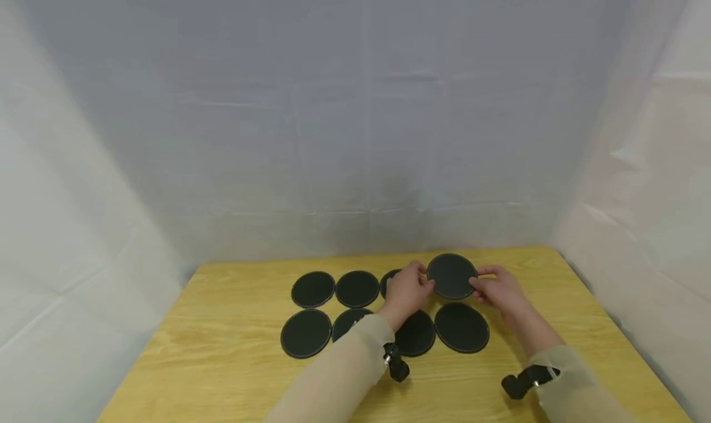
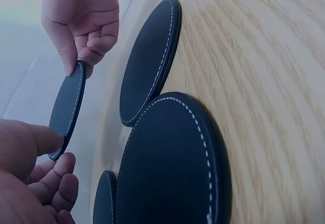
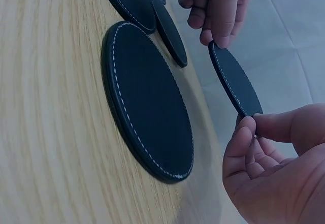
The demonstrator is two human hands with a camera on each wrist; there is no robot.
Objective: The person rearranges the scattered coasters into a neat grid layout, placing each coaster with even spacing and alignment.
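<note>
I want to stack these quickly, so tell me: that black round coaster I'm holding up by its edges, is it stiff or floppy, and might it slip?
Probably stiff: the coaster stays flat, pinched only at its rim by the left hand and right hand. Likely light, since fingertips alone carry it. Its thin edge could slip from such a pinch.

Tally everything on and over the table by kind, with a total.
Black round coasters lying on the table: 7, e.g.
Black round coaster held up by the left hand and right hand: 1
Hands: 2
Total: 8 coasters, 2 hands
</note>
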